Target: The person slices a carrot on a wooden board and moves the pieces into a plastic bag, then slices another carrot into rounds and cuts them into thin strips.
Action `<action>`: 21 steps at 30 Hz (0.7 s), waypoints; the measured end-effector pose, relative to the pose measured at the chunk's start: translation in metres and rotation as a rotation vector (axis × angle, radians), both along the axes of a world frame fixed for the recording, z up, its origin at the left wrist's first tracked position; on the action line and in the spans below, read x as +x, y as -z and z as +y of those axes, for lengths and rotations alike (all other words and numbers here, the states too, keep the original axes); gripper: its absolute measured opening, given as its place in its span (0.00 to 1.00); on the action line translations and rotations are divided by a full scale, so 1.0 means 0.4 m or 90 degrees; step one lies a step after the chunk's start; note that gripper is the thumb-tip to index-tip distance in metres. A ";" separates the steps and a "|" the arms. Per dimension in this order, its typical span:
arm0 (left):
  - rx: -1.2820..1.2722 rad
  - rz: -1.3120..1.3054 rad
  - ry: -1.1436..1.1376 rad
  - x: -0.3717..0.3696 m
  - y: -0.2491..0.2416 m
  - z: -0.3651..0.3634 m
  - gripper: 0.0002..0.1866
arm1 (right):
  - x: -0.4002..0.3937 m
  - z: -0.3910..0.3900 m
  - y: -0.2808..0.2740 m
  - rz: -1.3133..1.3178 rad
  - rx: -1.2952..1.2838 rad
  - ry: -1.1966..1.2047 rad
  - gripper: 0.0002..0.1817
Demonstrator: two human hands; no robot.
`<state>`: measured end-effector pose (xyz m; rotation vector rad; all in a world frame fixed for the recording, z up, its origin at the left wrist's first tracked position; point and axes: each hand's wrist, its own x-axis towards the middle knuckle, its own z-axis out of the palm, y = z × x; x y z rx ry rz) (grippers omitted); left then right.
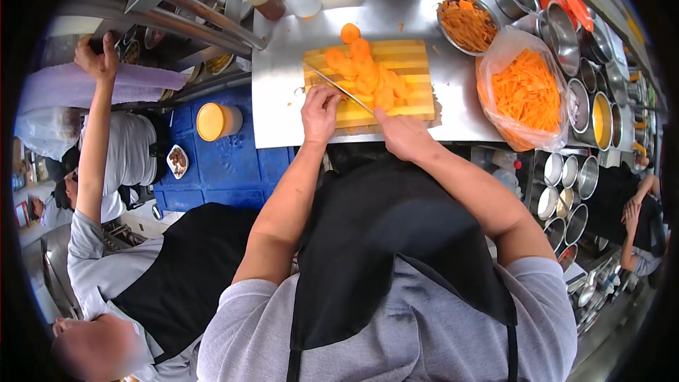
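A worker's right hand (407,134) closes around the handle of a knife (339,88) above a striped cutting board (419,64) in a busy kitchen. The left hand (320,113) bends its fingers beside the blade; whether they pinch anything cannot be told. Orange rounds (365,71), apparently carrot, lie overlapping just beyond the grip, mostly on the board. Clean, even cuts would likely call for left fingertips curled back, knuckles guiding the blade and short, level strokes; loose rounds near the edge could slide or roll underneath.

The steel counter (279,92) carries a bowl of orange strips (467,25) beyond and right of the grip, and an open plastic bag of orange shreds (525,90) farther right. Left of the grip, a lidded tub (212,122) rests on a blue surface (219,187), near a co-worker (201,262) with one arm outstretched.
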<state>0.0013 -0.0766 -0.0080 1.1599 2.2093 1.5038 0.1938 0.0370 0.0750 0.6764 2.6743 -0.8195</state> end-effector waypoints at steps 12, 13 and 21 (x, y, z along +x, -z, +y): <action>-0.007 0.039 -0.024 0.002 -0.003 0.003 0.06 | -0.007 -0.009 0.005 0.004 -0.012 0.012 0.15; -0.023 0.041 -0.017 0.000 -0.004 0.004 0.05 | -0.019 -0.006 0.009 -0.003 -0.012 0.016 0.15; -0.014 0.042 -0.017 0.000 0.005 0.001 0.06 | 0.007 0.017 -0.080 -0.037 -0.012 -0.014 0.16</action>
